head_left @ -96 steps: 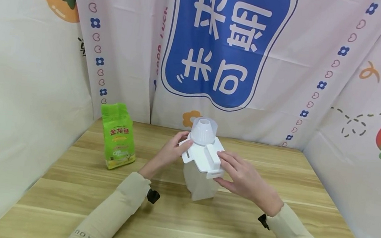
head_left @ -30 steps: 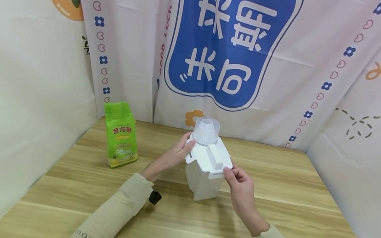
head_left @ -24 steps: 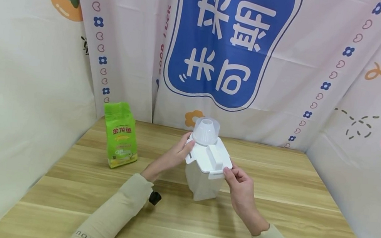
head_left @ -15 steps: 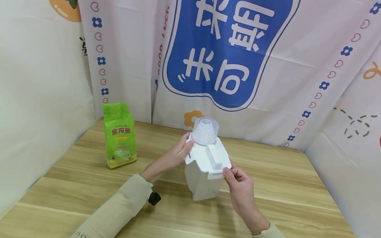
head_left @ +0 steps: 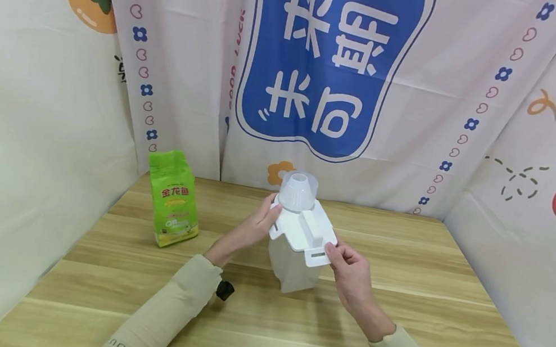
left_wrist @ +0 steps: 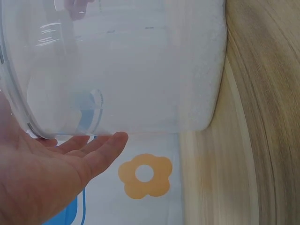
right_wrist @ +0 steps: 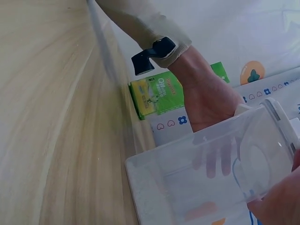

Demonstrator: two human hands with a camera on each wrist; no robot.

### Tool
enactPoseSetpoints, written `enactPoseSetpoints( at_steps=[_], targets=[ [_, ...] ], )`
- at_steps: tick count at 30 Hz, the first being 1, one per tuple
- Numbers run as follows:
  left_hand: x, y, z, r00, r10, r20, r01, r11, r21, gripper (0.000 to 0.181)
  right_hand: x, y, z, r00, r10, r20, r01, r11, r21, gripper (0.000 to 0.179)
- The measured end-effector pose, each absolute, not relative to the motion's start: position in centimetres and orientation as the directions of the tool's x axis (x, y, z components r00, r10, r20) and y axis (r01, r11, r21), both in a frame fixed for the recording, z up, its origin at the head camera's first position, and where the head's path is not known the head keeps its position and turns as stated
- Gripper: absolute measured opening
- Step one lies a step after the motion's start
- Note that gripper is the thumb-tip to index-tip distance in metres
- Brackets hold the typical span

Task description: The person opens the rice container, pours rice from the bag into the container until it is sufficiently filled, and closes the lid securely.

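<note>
A clear plastic storage container [head_left: 293,268] stands upright on the wooden table, with white grains low inside it in the left wrist view. Its white lid [head_left: 297,229] has a raised handle, slotted side latches and a cone-shaped spout under a clear cap [head_left: 299,190]. The near latch [head_left: 317,257] is swung outward, its slot visible. My left hand [head_left: 254,225] grips the far left side, thumb on the lid and fingers [left_wrist: 105,152] along the wall. My right hand [head_left: 351,272] holds the lid's near right corner beside the latch, thumb on top; its other fingers are partly hidden.
A green bag [head_left: 173,199] with red lettering stands upright on the table [head_left: 215,331] to the left of the container. Printed white cloth [head_left: 192,74] hangs behind the table and along both sides.
My right hand has shifted from beside the lid's handle to the near right corner. Within the last half second the near latch has swung up and outward. My left hand keeps its hold.
</note>
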State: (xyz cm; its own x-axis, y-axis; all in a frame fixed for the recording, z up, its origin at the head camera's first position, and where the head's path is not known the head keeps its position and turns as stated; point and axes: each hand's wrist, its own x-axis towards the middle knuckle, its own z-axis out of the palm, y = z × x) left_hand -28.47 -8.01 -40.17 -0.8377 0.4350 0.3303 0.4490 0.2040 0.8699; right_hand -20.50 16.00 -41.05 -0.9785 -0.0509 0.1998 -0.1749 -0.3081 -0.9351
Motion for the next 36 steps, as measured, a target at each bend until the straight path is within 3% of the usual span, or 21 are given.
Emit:
enactPoseSetpoints(
  at_steps=[14,27,36],
  targets=[
    [-28.4,-7.9,-40.2,-0.842,0.419,0.339,0.459,0.229,0.858,0.049,-20.5,16.4,-39.9,-0.991,-0.08,0.107,-0.08,-0.286,-0.955,0.034],
    [-27.4,-7.9,-38.7,-0.861,0.417,0.29,0.417,0.253,0.873,0.05,-21.6,17.3,-39.4,-0.987,-0.039,0.154,-0.147,-0.138,-0.979,0.032],
    [-25.8,-7.8,-37.1,-0.856,0.407,0.318,0.437,0.242,0.867,0.045,-24.1,18.4,-37.9,-0.965,-0.16,0.208,-0.196,-0.086,-0.977,0.025]
  ],
)
